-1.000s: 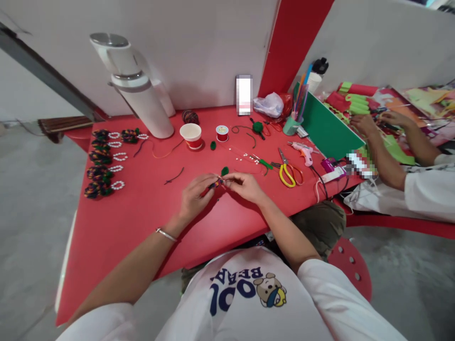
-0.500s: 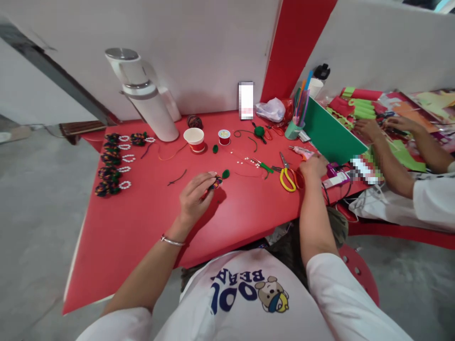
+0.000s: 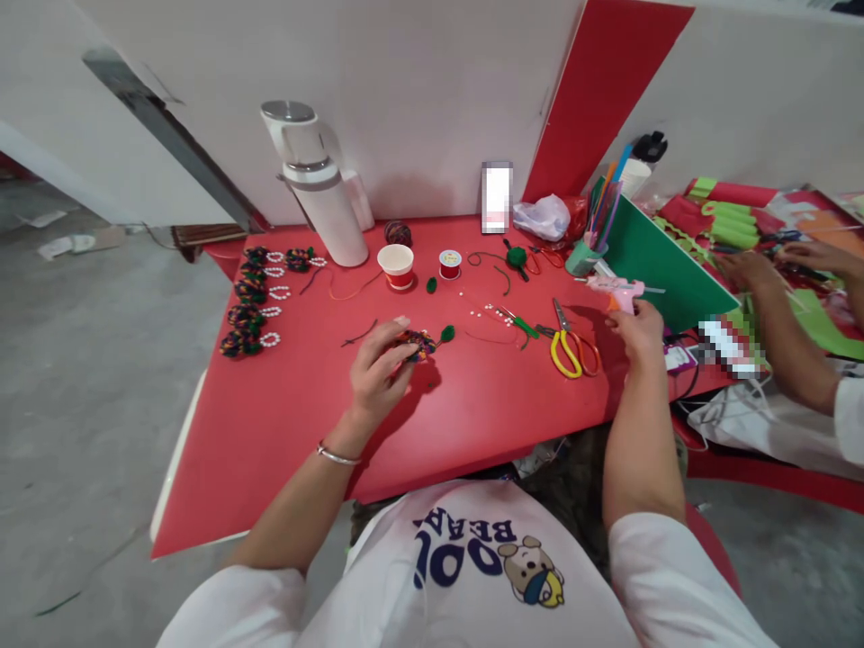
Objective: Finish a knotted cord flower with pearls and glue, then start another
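Observation:
My left hand (image 3: pixel 382 369) is closed on a multicoloured crocheted piece (image 3: pixel 419 346) held just over the red table, with a small green leaf-shaped piece (image 3: pixel 446 334) at its right end. At the right, my right hand (image 3: pixel 635 331) grips a pink glue gun (image 3: pixel 617 288) by its handle, lifted with the nozzle toward the left. Below and left of it lie scissors (image 3: pixel 567 346) with one yellow and one red handle. A green-handled crochet hook (image 3: pixel 521 324) lies near several loose white beads (image 3: pixel 498 315).
Finished multicoloured pieces with white bead loops (image 3: pixel 251 290) line the left side. A white flask (image 3: pixel 328 207), paper cup (image 3: pixel 396 267), red thread spool (image 3: pixel 449 264) and phone (image 3: pixel 497 198) stand behind. A green board (image 3: pixel 681 265) separates a co-worker's hands (image 3: pixel 749 270) at the right.
My right hand has picked up the glue gun and raised it from the table. My left hand still holds the crocheted piece, now showing more of it. The view has shifted left.

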### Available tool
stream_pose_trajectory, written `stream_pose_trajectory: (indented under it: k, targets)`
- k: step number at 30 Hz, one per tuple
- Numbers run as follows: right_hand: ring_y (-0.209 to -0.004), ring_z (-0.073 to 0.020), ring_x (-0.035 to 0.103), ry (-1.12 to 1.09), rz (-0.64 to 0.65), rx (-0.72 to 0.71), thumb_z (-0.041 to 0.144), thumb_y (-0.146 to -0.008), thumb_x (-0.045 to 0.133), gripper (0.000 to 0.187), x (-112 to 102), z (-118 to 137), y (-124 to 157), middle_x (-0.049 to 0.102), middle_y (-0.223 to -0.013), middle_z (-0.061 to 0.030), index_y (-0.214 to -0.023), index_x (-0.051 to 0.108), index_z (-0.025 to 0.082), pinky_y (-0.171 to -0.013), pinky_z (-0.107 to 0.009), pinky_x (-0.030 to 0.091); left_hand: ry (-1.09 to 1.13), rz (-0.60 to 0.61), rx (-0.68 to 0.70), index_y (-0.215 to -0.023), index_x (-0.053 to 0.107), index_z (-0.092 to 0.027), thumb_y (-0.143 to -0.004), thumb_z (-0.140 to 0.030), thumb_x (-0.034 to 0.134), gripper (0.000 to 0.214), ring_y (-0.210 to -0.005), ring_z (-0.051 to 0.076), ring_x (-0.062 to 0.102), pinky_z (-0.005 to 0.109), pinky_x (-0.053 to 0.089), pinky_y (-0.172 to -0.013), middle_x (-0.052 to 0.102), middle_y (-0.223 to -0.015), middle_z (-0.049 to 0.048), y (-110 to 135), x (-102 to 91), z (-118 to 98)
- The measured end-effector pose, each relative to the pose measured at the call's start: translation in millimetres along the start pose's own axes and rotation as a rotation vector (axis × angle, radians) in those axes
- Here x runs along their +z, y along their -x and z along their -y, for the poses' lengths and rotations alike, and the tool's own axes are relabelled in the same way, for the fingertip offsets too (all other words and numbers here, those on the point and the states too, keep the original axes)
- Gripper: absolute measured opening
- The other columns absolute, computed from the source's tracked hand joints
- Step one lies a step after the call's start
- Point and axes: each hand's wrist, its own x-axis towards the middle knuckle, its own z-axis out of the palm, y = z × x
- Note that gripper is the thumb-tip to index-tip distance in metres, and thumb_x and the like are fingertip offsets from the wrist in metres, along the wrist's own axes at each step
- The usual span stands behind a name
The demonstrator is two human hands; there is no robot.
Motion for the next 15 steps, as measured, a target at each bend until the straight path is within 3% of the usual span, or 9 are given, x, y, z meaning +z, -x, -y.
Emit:
stream_pose_trajectory:
  k: [2, 5, 8, 10, 15]
  targets:
    - [-0.055, -0.0131, 0.058, -0.142, 0.054, 0.051, 0.018, -0.068, 0.065, 0.019, -7.5, 17.5, 20.9, 0.061, -0.068, 0.001, -0.086, 0.065, 0.019, -0.054, -0.027, 0.047, -0.049, -0.034, 0.039, -0.103, 0.069, -0.027, -0.091, -0.019, 0.067, 0.015, -0.113, 0.025, 0.07, 0.046, 0.062, -0.092, 0.073, -0.116, 0.0098, -0.3, -1.8, 4.5]
    - [-0.058, -0.0116, 0.054, -0.247, 0.202, -0.084, 0.032, -0.076, 0.066, 0.01, -18.1, 45.8, 62.4, 0.059, -0.071, 0.0003, -0.08, 0.063, 0.023, -0.056, -0.027, 0.046, -0.068, -0.041, 0.054, -0.104, 0.068, -0.027, -0.093, -0.019, 0.063, 0.014, -0.105, 0.024, 0.071, 0.046, 0.062, -0.09, 0.074, -0.106, 0.0083, -0.8, -2.8, 7.5]
    - [-0.064, -0.0142, 0.056, -0.093, 0.315, -0.308, 0.048, -0.074, 0.076, 0.03, -21.4, 69.6, 103.7, 0.06, -0.074, 0.0016, -0.089, 0.065, 0.023, -0.06, -0.029, 0.048, -0.034, -0.018, 0.038, -0.104, 0.066, -0.026, -0.096, -0.023, 0.06, 0.011, -0.105, 0.024, 0.072, 0.048, 0.062, -0.092, 0.075, -0.105, 0.0081, -0.5, -1.9, 5.3]
    - [-0.06, -0.0141, 0.052, 0.044, 0.293, -0.391, 0.056, -0.068, 0.082, 0.041, -17.6, 80.7, 124.6, 0.057, -0.067, 0.0039, -0.083, 0.061, 0.023, -0.056, -0.028, 0.045, -0.025, -0.018, 0.018, -0.102, 0.064, -0.026, -0.096, -0.025, 0.061, 0.007, -0.105, 0.024, 0.072, 0.049, 0.062, -0.093, 0.075, -0.107, 0.0082, 0.3, -0.7, 3.1]
    - [-0.057, -0.0138, 0.048, 0.11, 0.305, -0.557, 0.055, -0.074, 0.08, 0.039, 8.4, 94.4, 152.8, 0.054, -0.064, 0.005, -0.08, 0.057, 0.024, -0.056, -0.029, 0.044, -0.061, -0.026, -0.026, -0.097, 0.063, -0.025, -0.094, -0.029, 0.062, 0.005, -0.109, 0.025, 0.071, 0.05, 0.06, -0.093, 0.075, -0.111, 0.0094, 3.6, 1.6, 1.7]
